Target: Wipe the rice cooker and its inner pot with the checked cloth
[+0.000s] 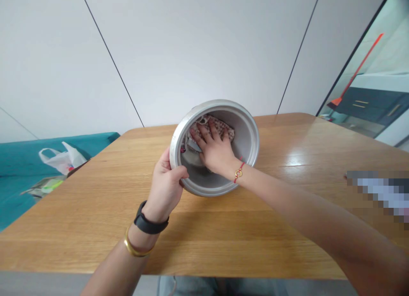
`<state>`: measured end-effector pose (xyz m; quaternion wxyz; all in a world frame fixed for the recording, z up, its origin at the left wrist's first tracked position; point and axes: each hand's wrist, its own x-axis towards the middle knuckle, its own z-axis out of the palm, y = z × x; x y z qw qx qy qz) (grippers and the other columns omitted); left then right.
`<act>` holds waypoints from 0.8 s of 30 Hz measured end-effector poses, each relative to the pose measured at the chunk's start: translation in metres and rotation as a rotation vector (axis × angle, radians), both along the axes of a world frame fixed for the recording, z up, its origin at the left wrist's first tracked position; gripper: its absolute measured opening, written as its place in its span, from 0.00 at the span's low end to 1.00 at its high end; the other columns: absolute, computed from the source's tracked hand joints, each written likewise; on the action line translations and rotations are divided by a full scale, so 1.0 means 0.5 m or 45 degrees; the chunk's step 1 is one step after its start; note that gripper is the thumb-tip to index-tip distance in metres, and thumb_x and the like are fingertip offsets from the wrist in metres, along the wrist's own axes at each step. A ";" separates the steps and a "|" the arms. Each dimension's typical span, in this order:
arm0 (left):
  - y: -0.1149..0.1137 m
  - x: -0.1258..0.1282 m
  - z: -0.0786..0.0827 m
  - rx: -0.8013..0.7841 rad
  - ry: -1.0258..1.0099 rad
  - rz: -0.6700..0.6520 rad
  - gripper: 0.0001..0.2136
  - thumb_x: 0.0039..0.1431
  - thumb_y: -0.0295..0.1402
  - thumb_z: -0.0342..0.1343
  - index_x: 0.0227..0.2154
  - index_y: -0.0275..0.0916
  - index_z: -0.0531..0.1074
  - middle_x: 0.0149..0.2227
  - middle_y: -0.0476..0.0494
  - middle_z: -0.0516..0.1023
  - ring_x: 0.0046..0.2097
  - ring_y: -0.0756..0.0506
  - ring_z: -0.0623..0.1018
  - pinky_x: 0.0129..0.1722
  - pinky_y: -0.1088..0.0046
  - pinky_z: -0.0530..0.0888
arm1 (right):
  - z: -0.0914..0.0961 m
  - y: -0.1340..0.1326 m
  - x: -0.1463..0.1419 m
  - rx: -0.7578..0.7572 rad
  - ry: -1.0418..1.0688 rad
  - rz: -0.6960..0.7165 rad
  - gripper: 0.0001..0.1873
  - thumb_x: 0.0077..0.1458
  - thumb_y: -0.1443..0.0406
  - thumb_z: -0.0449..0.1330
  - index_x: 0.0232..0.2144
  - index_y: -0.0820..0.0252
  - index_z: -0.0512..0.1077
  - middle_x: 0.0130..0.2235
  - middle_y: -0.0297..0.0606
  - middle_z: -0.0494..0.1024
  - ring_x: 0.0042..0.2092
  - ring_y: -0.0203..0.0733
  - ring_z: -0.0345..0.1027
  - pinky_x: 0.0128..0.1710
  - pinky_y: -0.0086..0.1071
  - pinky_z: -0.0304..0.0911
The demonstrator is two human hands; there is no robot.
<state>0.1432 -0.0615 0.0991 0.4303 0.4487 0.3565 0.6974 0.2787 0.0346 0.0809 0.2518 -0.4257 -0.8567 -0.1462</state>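
Note:
A round grey metal pot is tilted with its mouth toward me above the table. My left hand grips its left rim, thumb over the edge and fingers behind the outer wall. Inside lies a brown-and-white patterned cloth with paler, bunched parts at the left. My right hand reaches into the pot with its fingers spread flat over the cloth. The palm hides part of the cloth and of the pot's bottom.
The pot is over a wooden table. A white plastic bag and some papers lie on a teal sofa to the left. A pixelated object is at the table's right edge. Behind stands a white panelled wall; a red broom leans far right.

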 end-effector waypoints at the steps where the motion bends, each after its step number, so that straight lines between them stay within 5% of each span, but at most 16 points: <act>1: -0.002 0.002 0.001 0.003 -0.010 0.018 0.25 0.31 0.18 0.55 0.38 0.41 0.77 0.33 0.51 0.77 0.35 0.48 0.73 0.34 0.78 0.69 | 0.002 -0.003 0.007 -0.012 0.002 -0.059 0.37 0.65 0.64 0.54 0.73 0.58 0.50 0.74 0.50 0.45 0.73 0.70 0.35 0.64 0.71 0.43; 4: -0.003 0.010 0.005 0.053 -0.073 0.090 0.23 0.31 0.18 0.56 0.36 0.41 0.77 0.31 0.52 0.77 0.33 0.49 0.72 0.32 0.79 0.68 | 0.003 -0.022 0.024 -0.105 -0.040 -0.172 0.35 0.66 0.63 0.53 0.71 0.71 0.54 0.71 0.65 0.51 0.70 0.70 0.48 0.63 0.61 0.51; 6: -0.001 0.016 0.004 0.096 -0.097 0.154 0.22 0.32 0.18 0.56 0.34 0.41 0.77 0.30 0.52 0.77 0.32 0.50 0.71 0.31 0.80 0.68 | 0.002 -0.038 0.028 -0.196 -0.101 -0.130 0.31 0.67 0.62 0.51 0.67 0.73 0.59 0.64 0.68 0.65 0.65 0.66 0.60 0.61 0.56 0.55; 9: 0.000 0.026 -0.002 0.121 -0.077 0.198 0.21 0.32 0.18 0.56 0.34 0.41 0.77 0.31 0.51 0.77 0.34 0.49 0.71 0.33 0.79 0.69 | 0.004 -0.053 0.025 -0.406 -0.129 0.062 0.24 0.69 0.61 0.47 0.60 0.66 0.68 0.49 0.56 0.81 0.51 0.58 0.75 0.53 0.49 0.64; 15: 0.009 0.012 -0.008 0.022 -0.080 0.152 0.20 0.31 0.19 0.54 0.33 0.39 0.75 0.29 0.52 0.74 0.32 0.50 0.70 0.29 0.80 0.67 | 0.016 -0.078 0.022 -0.982 0.356 0.542 0.14 0.67 0.61 0.49 0.44 0.58 0.74 0.44 0.37 0.83 0.43 0.42 0.77 0.39 0.29 0.68; 19: 0.038 -0.031 -0.014 -0.160 -0.138 0.131 0.21 0.28 0.19 0.53 0.32 0.39 0.71 0.28 0.53 0.72 0.27 0.52 0.68 0.24 0.81 0.66 | 0.007 -0.128 0.065 -0.641 0.151 0.434 0.14 0.56 0.63 0.60 0.45 0.58 0.74 0.37 0.38 0.82 0.37 0.46 0.75 0.43 0.38 0.67; 22: 0.061 -0.053 -0.026 -0.254 -0.192 0.132 0.25 0.27 0.18 0.51 0.35 0.40 0.71 0.31 0.52 0.75 0.31 0.50 0.73 0.27 0.80 0.70 | -0.022 -0.149 0.109 -0.230 0.030 0.288 0.15 0.56 0.67 0.58 0.47 0.57 0.74 0.41 0.42 0.81 0.47 0.53 0.74 0.61 0.56 0.54; 24: 0.070 -0.057 -0.036 -0.273 -0.264 0.135 0.27 0.26 0.17 0.51 0.36 0.41 0.70 0.31 0.52 0.75 0.35 0.48 0.75 0.31 0.79 0.74 | -0.047 -0.144 0.130 -0.070 0.196 0.229 0.17 0.56 0.69 0.58 0.49 0.56 0.72 0.49 0.45 0.78 0.57 0.56 0.68 0.66 0.62 0.44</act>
